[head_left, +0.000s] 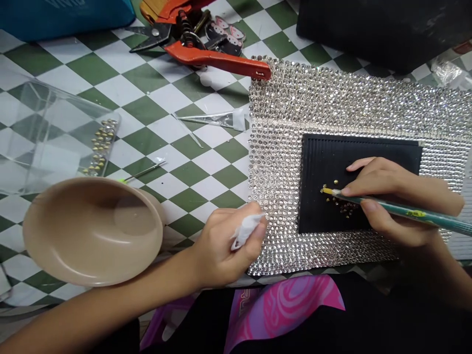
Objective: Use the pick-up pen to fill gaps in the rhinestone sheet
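My right hand [401,196] grips a green pencil-like stick [398,207] with a yellow tip. That tip touches or hovers just over a tiny stone at the middle of a black ridged tray [328,160]; I cannot tell which. Small gold and dark stones [345,209] lie loose on the tray near the tip. The tray rests on a glittering rhinestone mat [275,162]. My left hand [232,241] is closed around a crumpled white tissue [246,230] at the mat's left edge.
A beige bowl [92,231] stands left of my left hand, near my forearm. Behind it is a clear plastic box [55,128] with gold-backed stones. Red-handled pruners [217,59] overlap the mat's top corner. A black object [383,29] and a blue case [66,17] stand at the back.
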`<act>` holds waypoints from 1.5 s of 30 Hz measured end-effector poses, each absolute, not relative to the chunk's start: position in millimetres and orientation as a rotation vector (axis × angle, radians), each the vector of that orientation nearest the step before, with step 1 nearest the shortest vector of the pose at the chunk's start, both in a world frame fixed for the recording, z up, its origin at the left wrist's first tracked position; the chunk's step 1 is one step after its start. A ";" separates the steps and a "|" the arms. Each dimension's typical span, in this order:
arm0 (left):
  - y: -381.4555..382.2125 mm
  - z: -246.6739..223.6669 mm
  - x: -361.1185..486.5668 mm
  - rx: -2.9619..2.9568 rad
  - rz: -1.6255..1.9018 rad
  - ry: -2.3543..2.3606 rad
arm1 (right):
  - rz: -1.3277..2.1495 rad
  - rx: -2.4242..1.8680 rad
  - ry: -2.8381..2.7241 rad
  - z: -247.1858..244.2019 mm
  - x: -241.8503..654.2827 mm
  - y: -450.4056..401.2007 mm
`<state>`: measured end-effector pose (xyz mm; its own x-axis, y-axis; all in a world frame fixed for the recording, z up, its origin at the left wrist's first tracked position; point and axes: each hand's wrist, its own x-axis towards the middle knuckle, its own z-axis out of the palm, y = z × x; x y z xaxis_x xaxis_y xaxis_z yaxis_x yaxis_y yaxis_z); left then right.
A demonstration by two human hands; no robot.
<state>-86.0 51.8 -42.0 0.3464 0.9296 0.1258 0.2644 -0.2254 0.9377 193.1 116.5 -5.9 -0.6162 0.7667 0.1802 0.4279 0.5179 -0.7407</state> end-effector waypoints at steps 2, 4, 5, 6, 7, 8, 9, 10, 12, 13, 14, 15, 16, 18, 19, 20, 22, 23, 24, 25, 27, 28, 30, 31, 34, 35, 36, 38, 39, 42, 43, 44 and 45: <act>52.6 -44.4 -87.8 1.883 0.949 1.087 | 0.953 -0.957 -2.242 -5.1 195.0 116.3; 54.0 -46.3 -89.1 2.072 0.940 1.087 | 0.986 -0.949 -2.217 -3.8 198.1 116.5; 54.9 -46.7 -89.3 2.146 0.921 1.090 | 1.001 -0.959 -2.213 -2.8 199.9 116.8; 56.0 -46.7 -89.3 2.196 0.911 1.108 | 1.013 -0.971 -2.219 -1.7 201.8 117.2; 57.2 -46.1 -88.9 2.224 0.907 1.139 | 1.025 -0.981 -2.232 -0.3 203.6 117.9; 58.5 -44.9 -88.3 2.236 0.907 1.174 | 1.043 -0.982 -2.256 1.2 205.1 118.9; 59.8 -43.3 -87.5 2.240 0.907 1.209 | 1.056 -0.979 -2.278 2.9 206.1 120.2; 61.1 -41.4 -86.7 2.239 0.907 1.242 | 1.054 -0.968 -2.303 4.5 206.6 122.1; 63.6 -37.1 -85.0 2.247 0.897 1.280 | 0.994 -0.958 -2.386 7.1 205.6 127.2; 64.8 -34.9 -84.1 2.253 0.882 1.284 | 0.925 -0.936 -2.443 7.7 204.0 130.5; 66.0 -32.9 -83.1 2.258 0.858 1.285 | 0.824 -0.900 -2.511 7.6 202.0 134.0; 67.2 -30.9 -81.9 2.260 0.827 1.284 | 0.705 -0.845 -2.587 6.9 199.7 137.8; 68.3 -29.0 -80.5 2.262 0.793 1.279 | 0.588 -0.783 -2.660 5.5 197.2 141.6; 70.7 -25.1 -77.2 2.276 0.729 1.278 | 0.412 -0.680 -2.768 1.7 192.8 148.5; 71.9 -23.2 -75.4 2.291 0.698 1.282 | 0.369 -0.654 -2.803 -0.1 191.0 151.3; 73.2 -21.2 -73.7 2.308 0.668 1.285 | 0.356 -0.631 -2.823 -1.8 189.7 153.7; 75.7 -17.2 -70.8 2.340 0.612 1.265 | 0.365 -0.585 -2.826 -3.8 188.2 156.8; 76.9 -15.1 -69.6 2.348 0.612 1.252 | 0.374 -0.564 -2.823 -4.3 188.0 157.7; 78.0 -13.0 -68.5 2.355 0.618 1.230 | 0.384 -0.550 -2.819 -4.6 188.0 158.2; 78.9 -10.9 -67.2 2.363 0.628 1.214 | 0.395 -0.541 -2.818 -4.9 188.2 158.4; 80.2 -7.0 -63.6 2.386 0.663 1.224 | 0.402 -0.542 -2.818 -6.1 188.8 158.6; 80.6 -5.5 -61.0 2.400 0.679 1.254 | 0.402 -0.552 -2.821 -7.0 189.2 158.6; 81.1 -4.3 -53.8 2.434 0.699 1.322 | 0.409 -0.580 -2.820 -8.6 189.9 158.4; 81.3 -4.8 -49.5 2.457 0.711 1.353 | 0.426 -0.594 -2.811 -9.0 190.2 158.1; 82.9 -9.7 -36.1 2.615 0.691 1.391 | 0.548 -0.644 -2.705 -6.2 190.9 156.0; 83.8 -11.8 -32.1 2.690 0.685 1.386 | 0.619 -0.680 -2.659 -4.1 191.2 154.9; 84.9 -13.8 -28.6 2.758 0.692 1.379 | 0.699 -0.725 -2.614 -1.5 191.5 153.9; 87.2 -16.6 -23.4 2.833 0.741 1.371 | 0.855 -0.784 -2.517 3.8 192.3 152.3; 88.1 -17.3 -21.5 2.837 0.781 1.368 | 0.917 -0.800 -2.472 6.1 192.7 151.9; 89.9 -17.1 -17.7 2.806 0.910 1.340 | 1.029 -0.835 -2.368 10.7 193.6 151.7; 90.2 -16.6 -16.8 2.804 0.946 1.326 | 1.060 -0.870 -2.345 11.6 193.5 151.7; 90.6 -16.2 -16.1 2.807 0.974 1.314 | 1.091 -0.913 -2.327 12.2 193.3 151.6; 91.0 -15.9 -15.6 2.810 0.991 1.307 | 1.120 -0.954 -2.305 12.6 193.0 151.5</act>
